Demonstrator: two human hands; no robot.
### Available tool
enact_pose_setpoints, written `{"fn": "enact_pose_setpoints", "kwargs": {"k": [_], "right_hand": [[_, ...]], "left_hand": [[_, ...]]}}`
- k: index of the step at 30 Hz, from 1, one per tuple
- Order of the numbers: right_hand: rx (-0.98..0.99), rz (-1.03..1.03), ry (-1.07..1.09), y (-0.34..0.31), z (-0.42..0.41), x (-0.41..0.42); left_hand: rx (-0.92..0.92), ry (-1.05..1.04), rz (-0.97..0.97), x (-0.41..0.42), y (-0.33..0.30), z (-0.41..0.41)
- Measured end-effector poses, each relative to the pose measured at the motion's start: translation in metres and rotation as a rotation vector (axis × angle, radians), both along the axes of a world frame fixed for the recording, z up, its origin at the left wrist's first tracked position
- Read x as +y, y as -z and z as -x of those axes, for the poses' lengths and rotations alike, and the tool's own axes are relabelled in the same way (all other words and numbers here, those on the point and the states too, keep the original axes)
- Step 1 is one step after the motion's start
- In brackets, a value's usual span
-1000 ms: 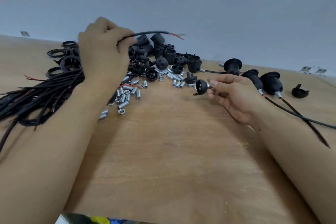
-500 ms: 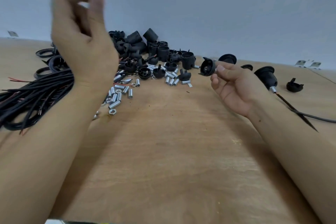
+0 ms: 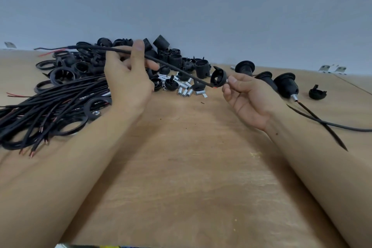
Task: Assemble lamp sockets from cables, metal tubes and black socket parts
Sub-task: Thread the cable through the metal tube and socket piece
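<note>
My left hand [image 3: 128, 78] pinches a black cable [image 3: 173, 67] between thumb and fingers and holds it above the table. The cable slants down to the right, and its red-tipped end meets a black socket cap [image 3: 218, 77]. My right hand [image 3: 245, 96] pinches that cap by the short metal tube at its back. The cable's other end, with bared red wire, sticks out to the left of my left hand.
A bundle of black cables [image 3: 46, 115] and black rings lies at the left. Behind my hands sits a pile of black socket parts [image 3: 171, 56] and metal tubes [image 3: 184, 91]. Three assembled sockets [image 3: 285, 84] with cables and a loose cap [image 3: 317, 93] lie at the right on the wooden table [image 3: 191, 167].
My left hand has come down from high up and swung the cable level, bringing its end to the cap. My right hand has shifted slightly right and lower with the cap.
</note>
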State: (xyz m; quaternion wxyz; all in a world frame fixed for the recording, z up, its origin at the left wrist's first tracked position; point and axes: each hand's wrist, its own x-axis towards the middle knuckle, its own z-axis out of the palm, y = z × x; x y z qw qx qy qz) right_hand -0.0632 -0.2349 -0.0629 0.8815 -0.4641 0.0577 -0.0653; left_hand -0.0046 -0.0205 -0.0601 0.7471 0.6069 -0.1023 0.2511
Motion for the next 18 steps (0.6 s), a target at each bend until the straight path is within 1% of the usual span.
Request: {"fn": "enact_pose_setpoints", "kwargs": {"k": [3, 7, 13, 18], "right_hand": [[0.012, -0.007, -0.007, -0.0001, -0.0009, -0.0005], [0.021, 0.015, -0.07, 0.0007, -0.0007, 0.0028], [0.019, -0.026, -0.11, 0.0003, -0.0021, 0.0067], [0.02, -0.021, -0.126, -0.0004, -0.002, 0.0063]], "left_hand": [[0.02, -0.005, 0.05, -0.0005, 0.0, -0.0026], [0.071, -0.033, 0.13, 0.001, 0.001, -0.0079], [0.021, -0.045, 0.018, -0.0015, 0.0031, -0.0047], [-0.043, -0.09, -0.031, -0.0009, 0.002, 0.0005]]}}
